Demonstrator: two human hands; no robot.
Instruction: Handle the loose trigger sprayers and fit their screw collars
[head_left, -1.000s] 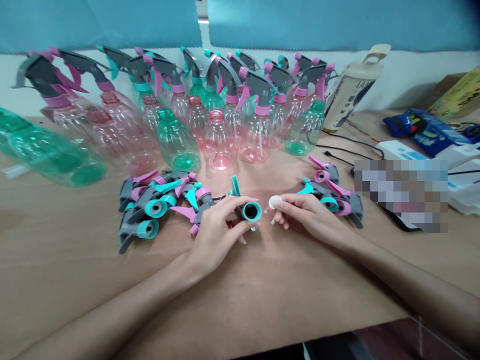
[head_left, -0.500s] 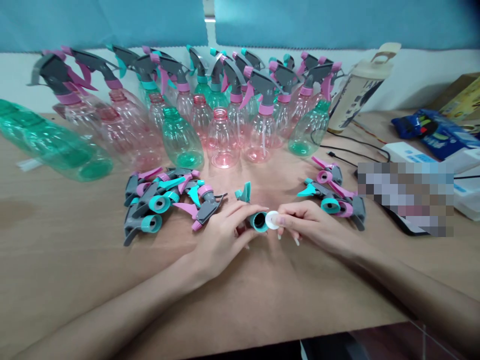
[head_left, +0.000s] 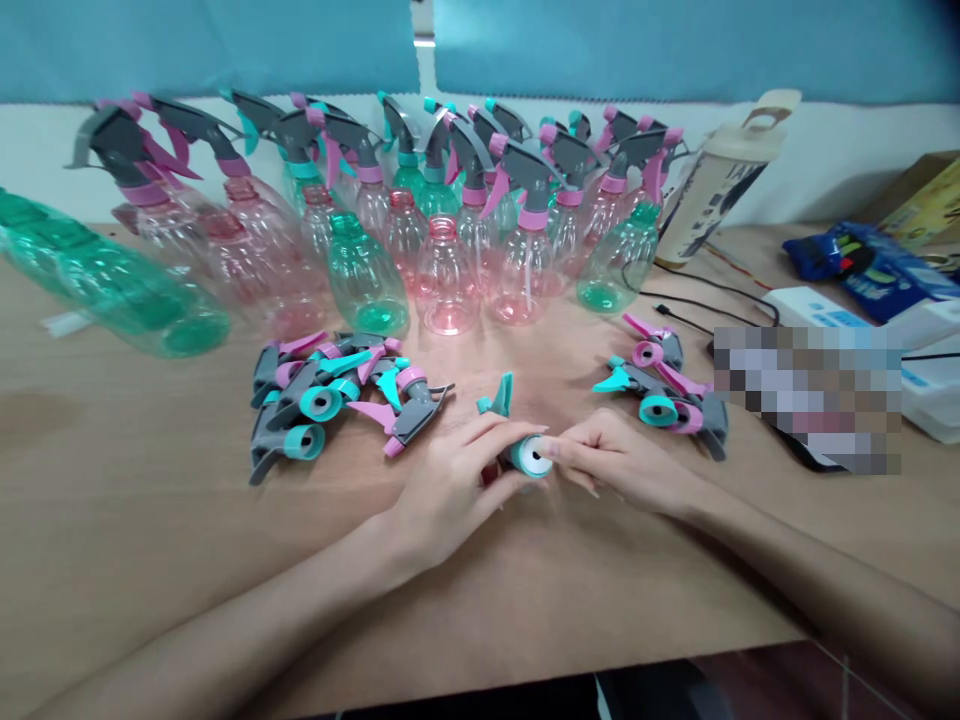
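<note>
My left hand is closed around a grey and turquoise trigger spray head, its collar opening turned toward my right hand. A round white washer with a dark hole in the middle sits in the mouth of that turquoise collar. The thumb of my right hand presses on the washer's right edge, with the other fingers curled beneath. Left of my hands lies a pile of loose spray heads in grey, pink and turquoise. A smaller group of spray heads lies to the right.
Pink and green clear bottles stand in rows at the back, several topped with spray heads. Green bottles lie on their sides at left. A tall tumbler, black cables, a blue packet and a blurred-out flat object occupy the right.
The white washer has gone from between my right fingers, beside the collar, into the collar's mouth. The spray head in my left hand has shifted slightly right.
</note>
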